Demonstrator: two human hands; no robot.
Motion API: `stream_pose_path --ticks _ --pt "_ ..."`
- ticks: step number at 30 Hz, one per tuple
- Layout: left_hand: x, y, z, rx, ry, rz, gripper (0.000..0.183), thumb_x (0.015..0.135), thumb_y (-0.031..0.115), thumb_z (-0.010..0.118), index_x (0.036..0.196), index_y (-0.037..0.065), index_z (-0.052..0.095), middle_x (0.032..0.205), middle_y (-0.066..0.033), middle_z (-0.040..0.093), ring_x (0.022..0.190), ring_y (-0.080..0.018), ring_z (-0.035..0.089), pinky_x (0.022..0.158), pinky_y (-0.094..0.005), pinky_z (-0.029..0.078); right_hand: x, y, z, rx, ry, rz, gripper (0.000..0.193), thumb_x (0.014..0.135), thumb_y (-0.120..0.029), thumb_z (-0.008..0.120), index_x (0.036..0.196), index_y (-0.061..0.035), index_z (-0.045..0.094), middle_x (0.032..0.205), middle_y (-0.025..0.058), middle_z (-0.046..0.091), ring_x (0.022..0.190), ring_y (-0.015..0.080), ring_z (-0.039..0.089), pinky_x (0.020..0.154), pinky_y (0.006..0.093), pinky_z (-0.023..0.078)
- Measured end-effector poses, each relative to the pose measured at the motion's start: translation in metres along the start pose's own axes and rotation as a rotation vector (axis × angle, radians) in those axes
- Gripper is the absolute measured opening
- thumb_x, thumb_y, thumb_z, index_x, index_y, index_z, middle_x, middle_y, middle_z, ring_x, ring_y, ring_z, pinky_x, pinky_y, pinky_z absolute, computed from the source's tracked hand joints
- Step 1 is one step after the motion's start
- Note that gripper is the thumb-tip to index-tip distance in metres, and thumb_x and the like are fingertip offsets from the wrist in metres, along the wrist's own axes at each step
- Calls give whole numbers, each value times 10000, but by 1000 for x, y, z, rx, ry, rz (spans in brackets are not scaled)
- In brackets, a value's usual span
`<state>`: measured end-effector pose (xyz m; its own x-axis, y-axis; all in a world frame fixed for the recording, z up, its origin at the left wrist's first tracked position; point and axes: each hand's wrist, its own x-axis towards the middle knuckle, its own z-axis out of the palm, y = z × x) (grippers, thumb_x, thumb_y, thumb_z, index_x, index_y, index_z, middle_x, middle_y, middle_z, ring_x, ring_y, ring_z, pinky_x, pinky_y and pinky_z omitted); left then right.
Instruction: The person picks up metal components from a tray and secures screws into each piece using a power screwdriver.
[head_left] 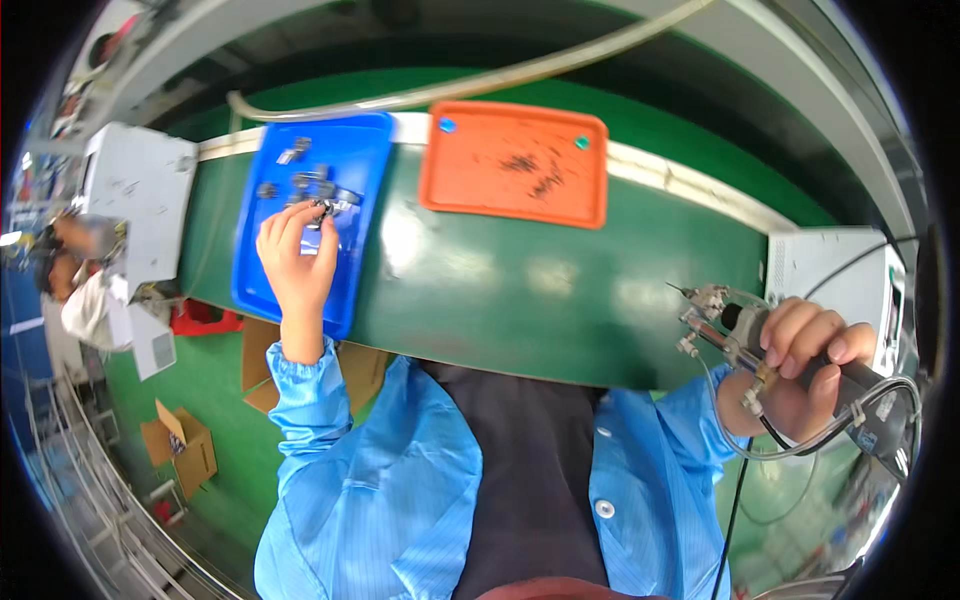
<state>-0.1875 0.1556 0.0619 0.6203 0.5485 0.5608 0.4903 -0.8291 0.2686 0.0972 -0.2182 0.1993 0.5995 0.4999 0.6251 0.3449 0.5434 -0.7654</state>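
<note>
Green surface [560, 310], left hand [297, 265] pinched on dark metal part [321, 215] over blue plastic tray [362, 155], loose grey parts [314, 182] inside seemingly pending, right hand [808, 345] clamped round black hosed tool [862, 398].

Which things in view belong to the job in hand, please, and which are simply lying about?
Part of the job, it seems:
the tool with hoses, in the right hand
the metal parts, at the left hand
the blue tray under them
probably the orange tray with small dark pieces

Apparently just lying about:
the open cardboard box, lower left
the red object near it
</note>
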Motion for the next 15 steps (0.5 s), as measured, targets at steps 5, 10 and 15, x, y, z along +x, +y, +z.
stream_pose_path --ticks 5,10,15 --pt "-18 -51 -17 116 -105 -246 255 789 152 765 1023 90 686 1183 -106 682 1113 -334 610 952 -453 468 34 -15 24 45 9 -67 221 944 -162 635 1021 -55 457 634 71 483 537 183 463 550 349 401" --pt "-24 -58 -10 137 -96 -333 334 811 198 778 1104 80 671 1408 -191 576 1281 -388 541 1078 -470 425 34 11 26 92 -15 -97 214 952 -159 641 1028 -48 474 631 75 489 541 186 479 553 347 412" --pt "32 37 -65 -365 -3 -42 408 909 209 680 1279 44 627 1455 -214 537 1322 -398 533 1108 -476 407 38 16 15 52 -11 -123 205 964 -163 630 1039 -45 481 634 75 489 541 188 472 551 345 409"
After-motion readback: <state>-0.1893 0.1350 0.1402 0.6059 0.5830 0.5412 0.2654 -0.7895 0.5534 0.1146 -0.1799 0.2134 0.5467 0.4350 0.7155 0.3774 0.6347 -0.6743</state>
